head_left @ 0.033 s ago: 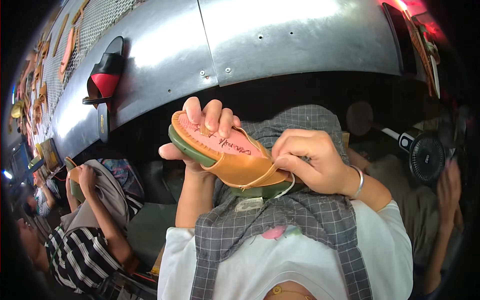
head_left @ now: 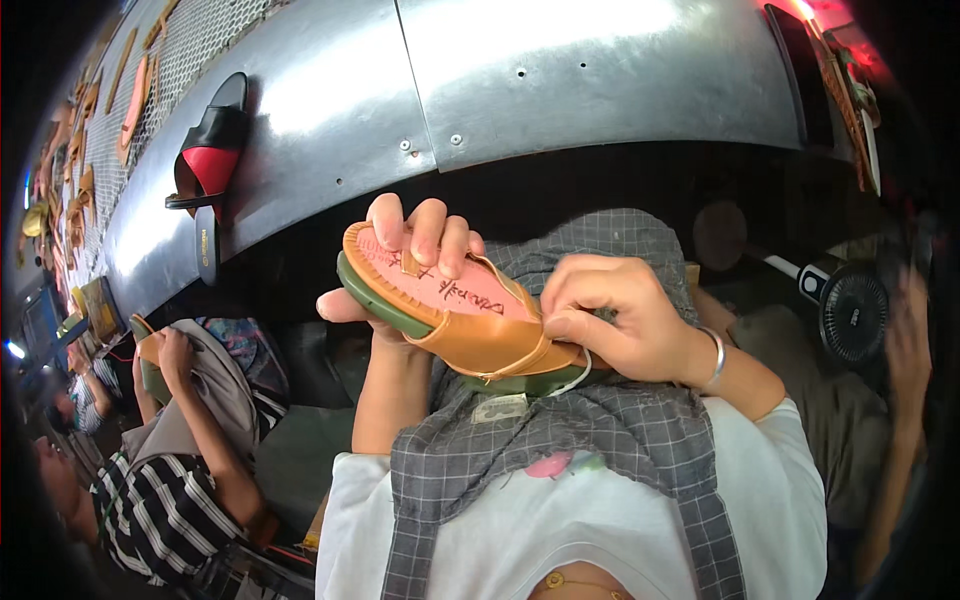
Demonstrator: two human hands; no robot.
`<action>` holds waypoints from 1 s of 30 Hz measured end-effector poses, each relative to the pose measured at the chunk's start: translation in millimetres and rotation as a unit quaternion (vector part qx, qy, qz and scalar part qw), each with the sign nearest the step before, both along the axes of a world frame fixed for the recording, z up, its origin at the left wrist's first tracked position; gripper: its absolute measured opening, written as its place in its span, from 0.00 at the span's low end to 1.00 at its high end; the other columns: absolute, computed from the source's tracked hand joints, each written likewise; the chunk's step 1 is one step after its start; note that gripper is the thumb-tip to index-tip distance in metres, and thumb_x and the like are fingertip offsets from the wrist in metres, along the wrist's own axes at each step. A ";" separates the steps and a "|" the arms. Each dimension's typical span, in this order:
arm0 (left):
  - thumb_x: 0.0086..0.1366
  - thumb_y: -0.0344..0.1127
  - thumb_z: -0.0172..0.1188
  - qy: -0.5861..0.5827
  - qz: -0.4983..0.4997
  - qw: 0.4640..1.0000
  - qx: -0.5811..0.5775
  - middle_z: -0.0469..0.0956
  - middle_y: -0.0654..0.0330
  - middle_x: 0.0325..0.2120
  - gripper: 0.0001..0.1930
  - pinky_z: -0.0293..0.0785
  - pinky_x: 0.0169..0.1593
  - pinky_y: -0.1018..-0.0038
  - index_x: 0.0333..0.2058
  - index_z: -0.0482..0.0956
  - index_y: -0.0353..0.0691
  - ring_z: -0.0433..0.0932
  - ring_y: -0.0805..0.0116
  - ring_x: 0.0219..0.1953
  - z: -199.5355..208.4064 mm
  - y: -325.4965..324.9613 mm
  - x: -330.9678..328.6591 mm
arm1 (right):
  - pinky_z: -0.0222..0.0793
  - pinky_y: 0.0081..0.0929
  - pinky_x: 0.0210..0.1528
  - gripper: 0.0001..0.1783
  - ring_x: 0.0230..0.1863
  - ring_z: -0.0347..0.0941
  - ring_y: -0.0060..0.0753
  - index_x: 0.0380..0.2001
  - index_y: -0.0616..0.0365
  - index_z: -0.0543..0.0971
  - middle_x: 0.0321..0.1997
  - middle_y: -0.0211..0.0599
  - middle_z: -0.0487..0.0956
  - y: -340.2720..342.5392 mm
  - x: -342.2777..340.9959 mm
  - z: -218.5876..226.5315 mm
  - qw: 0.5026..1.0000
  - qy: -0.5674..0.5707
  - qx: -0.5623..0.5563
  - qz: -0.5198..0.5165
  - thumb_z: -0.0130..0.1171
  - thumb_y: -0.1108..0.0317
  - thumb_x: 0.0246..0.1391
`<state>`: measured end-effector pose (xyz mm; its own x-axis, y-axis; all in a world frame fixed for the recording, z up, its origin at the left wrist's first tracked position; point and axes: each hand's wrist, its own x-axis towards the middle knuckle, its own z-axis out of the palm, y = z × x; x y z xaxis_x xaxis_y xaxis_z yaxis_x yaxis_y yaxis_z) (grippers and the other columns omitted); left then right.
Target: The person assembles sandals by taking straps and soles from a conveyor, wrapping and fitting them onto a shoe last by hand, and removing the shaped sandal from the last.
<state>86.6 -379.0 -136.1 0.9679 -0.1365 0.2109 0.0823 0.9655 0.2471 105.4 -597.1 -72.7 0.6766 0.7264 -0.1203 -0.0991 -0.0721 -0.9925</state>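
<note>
A tan leather shoe upper (head_left: 490,345) is stretched over a green shoe last (head_left: 392,305), sole side up, above my lap. Its pink insole (head_left: 462,292) carries handwriting, and the leather edge is pleated around one rounded end. My left hand (head_left: 415,250) grips that end, fingers over the insole and thumb beneath the last. Thumb and forefinger of my right hand (head_left: 620,315) pinch the upper's edge or strap near the other end; their exact hold is partly hidden. A thin white cord (head_left: 575,380) loops below my right fingers.
A metal bench (head_left: 590,90) runs across the far side. Black-and-red sandals (head_left: 213,150) lie on its left part, beside a mesh surface (head_left: 205,50) with leather pieces. A co-worker (head_left: 170,490) sits at left holding a shoe. A small black fan (head_left: 852,312) and another person's arm are at right.
My right fingers have shifted very slightly at the upper's edge, and the shoe has barely tilted. The other person's hand at far right has moved up.
</note>
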 end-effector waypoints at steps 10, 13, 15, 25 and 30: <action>0.65 0.66 0.41 0.155 0.117 0.872 0.449 0.52 0.46 0.65 0.47 0.53 0.67 0.63 0.67 0.38 0.32 0.53 0.57 0.67 61.1 -24.5 2.0 | 0.60 0.30 0.62 0.51 0.61 0.62 0.28 0.65 0.61 0.53 0.59 0.39 0.66 24.9 1.0 -23.4 0.924 0.328 0.197 0.005 0.73 0.59 0.44; 0.70 0.55 0.41 0.074 0.132 0.863 0.483 0.47 0.48 0.67 0.43 0.50 0.67 0.65 0.67 0.28 0.33 0.53 0.59 0.67 51.5 -35.2 -12.0 | 0.60 0.31 0.63 0.50 0.62 0.61 0.30 0.66 0.61 0.48 0.61 0.41 0.63 28.4 -2.4 -18.8 0.956 0.226 0.154 -0.108 0.69 0.64 0.49; 0.71 0.51 0.43 0.101 0.143 0.882 0.437 0.50 0.50 0.66 0.39 0.54 0.66 0.62 0.68 0.34 0.38 0.57 0.58 0.65 43.5 -39.6 -14.9 | 0.59 0.31 0.63 0.50 0.63 0.60 0.30 0.66 0.61 0.48 0.62 0.41 0.63 28.6 -6.1 -18.1 0.965 0.187 0.138 -0.122 0.69 0.61 0.50; 0.72 0.50 0.40 0.066 0.155 0.872 0.460 0.48 0.48 0.66 0.38 0.50 0.67 0.65 0.67 0.31 0.34 0.54 0.60 0.66 41.7 -52.1 -14.1 | 0.66 0.24 0.57 0.25 0.53 0.69 0.22 0.56 0.60 0.63 0.53 0.36 0.72 36.4 6.6 -7.1 0.874 0.345 0.251 -0.235 0.37 0.51 0.69; 0.73 0.39 0.39 0.075 0.209 0.826 0.519 0.51 0.47 0.64 0.31 0.52 0.66 0.66 0.67 0.37 0.32 0.56 0.61 0.64 49.4 -61.0 -14.0 | 0.66 0.23 0.55 0.23 0.53 0.68 0.20 0.55 0.62 0.63 0.52 0.37 0.71 39.8 1.2 -13.4 0.918 0.242 0.181 -0.257 0.45 0.55 0.67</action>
<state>72.6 -440.0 -86.6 0.9807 0.1843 0.0650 -0.1009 0.1924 0.9761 106.6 -557.4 -86.0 0.8719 0.3784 -0.3108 -0.4634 0.4324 -0.7735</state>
